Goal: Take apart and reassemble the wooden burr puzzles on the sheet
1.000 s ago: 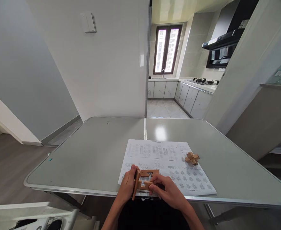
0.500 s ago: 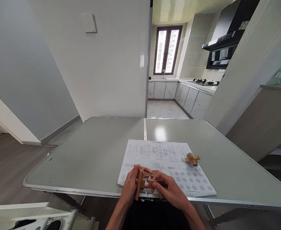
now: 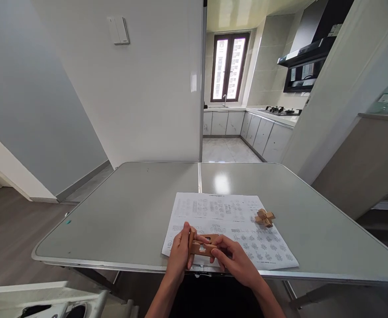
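Both my hands hold a wooden interlocking puzzle (image 3: 202, 245) of brown notched bars, just above the near edge of the printed instruction sheet (image 3: 228, 227). My left hand (image 3: 179, 254) grips its left end, fingers wrapped round an upright bar. My right hand (image 3: 235, 260) pinches the right end of the horizontal bars. A second, smaller assembled wooden puzzle (image 3: 265, 217) lies on the sheet to the right, apart from both hands.
The sheet lies on a grey folding table (image 3: 130, 212) with a metal rim and a seam down its middle. A white wall stands behind it, with a kitchen doorway beyond. A white object (image 3: 48, 302) sits low at the left.
The wooden bars have been pushed closer together between my hands. The upright bar sits higher in my left hand. The camera tilted slightly.
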### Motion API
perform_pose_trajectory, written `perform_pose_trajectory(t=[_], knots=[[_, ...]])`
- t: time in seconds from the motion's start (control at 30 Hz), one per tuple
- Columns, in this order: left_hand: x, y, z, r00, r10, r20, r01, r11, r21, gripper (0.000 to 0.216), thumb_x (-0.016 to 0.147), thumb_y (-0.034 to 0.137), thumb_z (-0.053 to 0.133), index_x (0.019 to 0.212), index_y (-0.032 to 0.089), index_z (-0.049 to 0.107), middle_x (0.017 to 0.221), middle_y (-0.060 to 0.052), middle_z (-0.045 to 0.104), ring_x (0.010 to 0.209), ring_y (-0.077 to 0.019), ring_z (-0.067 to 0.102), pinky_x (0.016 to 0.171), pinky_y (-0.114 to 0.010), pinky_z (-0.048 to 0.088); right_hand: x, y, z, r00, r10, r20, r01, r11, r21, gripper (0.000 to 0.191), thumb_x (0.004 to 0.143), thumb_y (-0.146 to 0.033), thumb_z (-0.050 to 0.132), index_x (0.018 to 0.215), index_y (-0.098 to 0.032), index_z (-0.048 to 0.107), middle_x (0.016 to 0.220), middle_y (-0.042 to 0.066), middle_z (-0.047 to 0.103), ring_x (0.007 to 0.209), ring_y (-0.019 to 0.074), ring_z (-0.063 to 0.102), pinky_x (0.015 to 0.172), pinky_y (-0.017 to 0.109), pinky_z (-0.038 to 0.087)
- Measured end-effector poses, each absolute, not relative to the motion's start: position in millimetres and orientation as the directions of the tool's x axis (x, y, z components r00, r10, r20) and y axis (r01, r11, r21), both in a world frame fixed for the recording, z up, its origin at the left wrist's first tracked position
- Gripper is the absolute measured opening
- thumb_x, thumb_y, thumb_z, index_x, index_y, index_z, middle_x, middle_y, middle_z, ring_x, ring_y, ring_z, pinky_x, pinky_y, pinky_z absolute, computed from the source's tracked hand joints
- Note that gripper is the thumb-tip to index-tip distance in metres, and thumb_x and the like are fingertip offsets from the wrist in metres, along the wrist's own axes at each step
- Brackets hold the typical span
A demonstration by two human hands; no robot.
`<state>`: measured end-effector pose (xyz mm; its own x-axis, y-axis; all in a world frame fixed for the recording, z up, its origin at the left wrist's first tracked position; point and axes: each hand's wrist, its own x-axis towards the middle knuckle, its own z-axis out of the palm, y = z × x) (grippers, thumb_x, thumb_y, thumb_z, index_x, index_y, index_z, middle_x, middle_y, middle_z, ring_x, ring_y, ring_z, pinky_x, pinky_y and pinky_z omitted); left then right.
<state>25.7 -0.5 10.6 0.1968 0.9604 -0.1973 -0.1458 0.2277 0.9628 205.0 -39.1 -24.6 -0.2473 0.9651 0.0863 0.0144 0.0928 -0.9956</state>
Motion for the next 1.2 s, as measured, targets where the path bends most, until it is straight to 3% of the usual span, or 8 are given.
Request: perform_pose_trajectory(t=[0.17, 0.3, 0.47, 0.8, 0.97, 1.2], knots=[[28, -2, 16, 0.149, 0.970, -0.190, -0.109, 0.207, 0.972, 0.062, 0.088, 0.078, 0.051, 0.076, 0.017, 0.057, 0.064, -0.001, 0.069, 0.029, -0.0037, 0.031, 0.030, -0.021, 0.017, 206, -38, -26, -0.217, 0.971, 0.096, 0.006, 0.100, -0.995, 0.041, 0.097, -0.063, 0.056, 0.095, -0.022, 0.058, 0.077, 0.000, 0.069, 0.054, 0.0119, 0.048, 0.054, 0.026, 0.040], [20, -2, 23, 0.318, 0.934, -0.164, -0.178, 0.229, 0.957, 0.058, 0.090, 0.071, 0.055, 0.099, 0.015, 0.067, 0.090, -0.007, 0.075, 0.040, -0.0039, 0.041, 0.039, -0.020, 0.029, 207, -36, -26, -0.201, 0.974, 0.101, -0.026, 0.098, -0.995, 0.042, 0.097, -0.063, 0.056, 0.096, -0.022, 0.058, 0.077, 0.001, 0.068, 0.054, 0.0115, 0.047, 0.055, 0.027, 0.040], [13, -1, 23, 0.420, 0.900, -0.119, -0.247, 0.239, 0.939, 0.050, 0.092, 0.059, 0.065, 0.120, 0.017, 0.067, 0.117, -0.013, 0.071, 0.051, -0.0040, 0.047, 0.052, -0.021, 0.039, 208, -34, -28, -0.172, 0.981, 0.094, -0.059, 0.085, -0.995, 0.041, 0.098, -0.063, 0.055, 0.098, -0.022, 0.057, 0.077, -0.001, 0.065, 0.053, 0.0108, 0.046, 0.055, 0.027, 0.039], [15, 0, 16, 0.400, 0.913, -0.084, -0.321, 0.226, 0.920, 0.043, 0.091, 0.052, 0.070, 0.117, 0.017, 0.070, 0.104, -0.007, 0.067, 0.050, -0.0019, 0.046, 0.050, -0.019, 0.036, 209, -34, -29, -0.144, 0.985, 0.098, -0.074, 0.088, -0.993, 0.041, 0.098, -0.062, 0.055, 0.100, -0.021, 0.058, 0.077, -0.001, 0.063, 0.053, 0.0102, 0.044, 0.055, 0.027, 0.038], [21, -4, 22, 0.384, 0.919, -0.095, -0.345, 0.238, 0.908, 0.044, 0.087, 0.055, 0.073, 0.110, 0.018, 0.072, 0.107, -0.008, 0.069, 0.048, -0.0016, 0.045, 0.049, -0.020, 0.037, 211, -35, -31, -0.111, 0.986, 0.125, -0.078, 0.117, -0.990, 0.042, 0.099, -0.063, 0.053, 0.099, -0.021, 0.059, 0.075, -0.001, 0.061, 0.054, 0.0112, 0.042, 0.055, 0.027, 0.036], [29, -11, 33, 0.293, 0.956, -0.036, -0.231, 0.107, 0.967, 0.052, 0.088, 0.056, 0.071, 0.121, 0.017, 0.070, 0.110, -0.012, 0.075, 0.048, -0.0068, 0.053, 0.053, -0.025, 0.046, 211, -35, -31, -0.048, 0.991, 0.125, -0.111, 0.119, -0.987, 0.040, 0.099, -0.061, 0.055, 0.100, -0.021, 0.061, 0.075, 0.000, 0.060, 0.058, 0.0126, 0.040, 0.056, 0.027, 0.038]])
